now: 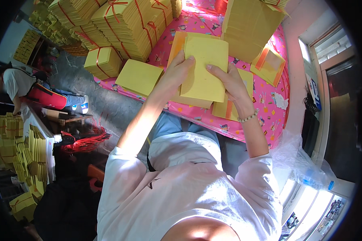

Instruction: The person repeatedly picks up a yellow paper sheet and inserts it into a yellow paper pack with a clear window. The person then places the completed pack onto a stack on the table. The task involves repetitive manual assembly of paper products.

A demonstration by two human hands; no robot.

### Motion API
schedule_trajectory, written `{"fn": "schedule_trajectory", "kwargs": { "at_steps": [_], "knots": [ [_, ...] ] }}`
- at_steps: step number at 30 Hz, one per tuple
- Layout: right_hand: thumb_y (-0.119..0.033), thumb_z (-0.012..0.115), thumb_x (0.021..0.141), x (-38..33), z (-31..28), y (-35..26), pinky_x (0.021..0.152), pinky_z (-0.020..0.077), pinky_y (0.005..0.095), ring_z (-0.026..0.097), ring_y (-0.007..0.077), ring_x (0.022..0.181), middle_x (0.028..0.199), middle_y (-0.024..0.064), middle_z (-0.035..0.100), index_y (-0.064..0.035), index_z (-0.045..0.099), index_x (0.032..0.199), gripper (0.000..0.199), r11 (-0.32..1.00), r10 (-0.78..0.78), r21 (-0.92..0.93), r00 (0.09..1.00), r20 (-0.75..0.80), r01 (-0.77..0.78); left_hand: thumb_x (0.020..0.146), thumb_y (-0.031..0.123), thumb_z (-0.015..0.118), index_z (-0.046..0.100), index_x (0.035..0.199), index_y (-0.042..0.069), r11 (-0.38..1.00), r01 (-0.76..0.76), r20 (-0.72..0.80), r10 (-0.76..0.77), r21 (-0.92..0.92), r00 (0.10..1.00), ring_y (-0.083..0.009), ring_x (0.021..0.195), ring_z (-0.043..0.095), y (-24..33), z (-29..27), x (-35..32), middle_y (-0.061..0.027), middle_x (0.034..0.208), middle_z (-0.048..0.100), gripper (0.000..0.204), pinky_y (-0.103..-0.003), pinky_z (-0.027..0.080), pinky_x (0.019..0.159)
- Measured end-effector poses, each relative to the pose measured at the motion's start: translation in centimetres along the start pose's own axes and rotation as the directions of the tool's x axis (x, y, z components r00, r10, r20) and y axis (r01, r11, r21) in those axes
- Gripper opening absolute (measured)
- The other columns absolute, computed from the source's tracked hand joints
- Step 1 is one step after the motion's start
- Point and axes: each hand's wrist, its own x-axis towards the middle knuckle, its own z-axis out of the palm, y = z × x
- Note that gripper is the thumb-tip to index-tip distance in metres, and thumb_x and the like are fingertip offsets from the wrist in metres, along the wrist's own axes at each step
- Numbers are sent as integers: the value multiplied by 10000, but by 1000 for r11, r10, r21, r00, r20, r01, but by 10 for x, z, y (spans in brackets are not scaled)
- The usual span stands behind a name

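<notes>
Hands: I have left hand (177, 71) and right hand (232, 83) closed round the yellow paper stack (203, 82), thumbs on top;
Stack: over the pink-covered tabletop (265, 105);
Plastic bag (290, 156): clear, crumpled, beside the tabletop; I spot a blue cap (331, 185); contents I cannot tell.

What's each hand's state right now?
Left hand: closed on the yellow paper, thumb on top.
Right hand: closed on the same paper's right edge, thumb on top.
</notes>
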Motion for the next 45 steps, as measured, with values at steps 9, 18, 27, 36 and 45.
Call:
{"fn": "schedule_trajectory", "kwargs": {
  "at_steps": [9,18,27,36,45],
  "knots": [
    [-144,688,884,-12,10,-4,782,543,273,654,136,935,1082,103,665,41,562,1194,383,963,-160,-227,986,-52,144,1004,142,477,448,1298,20,966,-251,38,249,55,968,-124,1088,561,-14,3,-2,-72,1195,579,320,-285,470,899],
    [-197,695,903,-26,10,0,746,540,252,655,104,860,993,77,698,25,634,1127,321,977,-140,-175,987,-76,125,1014,148,457,442,1261,5,896,-426,-22,432,125,902,-107,1065,538,-24,9,-30,-87,1154,577,286,-273,444,904],
    [-202,672,923,-29,14,-8,671,507,212,625,45,770,901,32,705,-2,692,1024,225,969,-206,-160,972,-109,187,1012,144,458,452,1243,2,913,-383,-25,390,139,921,-103,1028,534,-28,0,-50,-75,1126,576,271,-268,445,886],
    [-223,657,935,-29,16,-9,612,484,191,604,24,738,786,-16,658,-4,678,876,228,973,-169,-170,982,-87,153,1011,128,457,458,1274,13,956,-293,-18,293,20,956,-102,1065,540,-20,-12,-70,-60,1178,570,287,-273,448,912],
    [-190,645,937,-47,25,-3,586,489,203,599,28,702,818,28,690,47,692,1038,262,955,45,-298,987,156,4,1008,114,462,431,1325,4,954,-299,-88,298,8,950,-123,1091,542,-19,-29,-88,-72,1222,560,337,-282,446,937]
  ]
}}
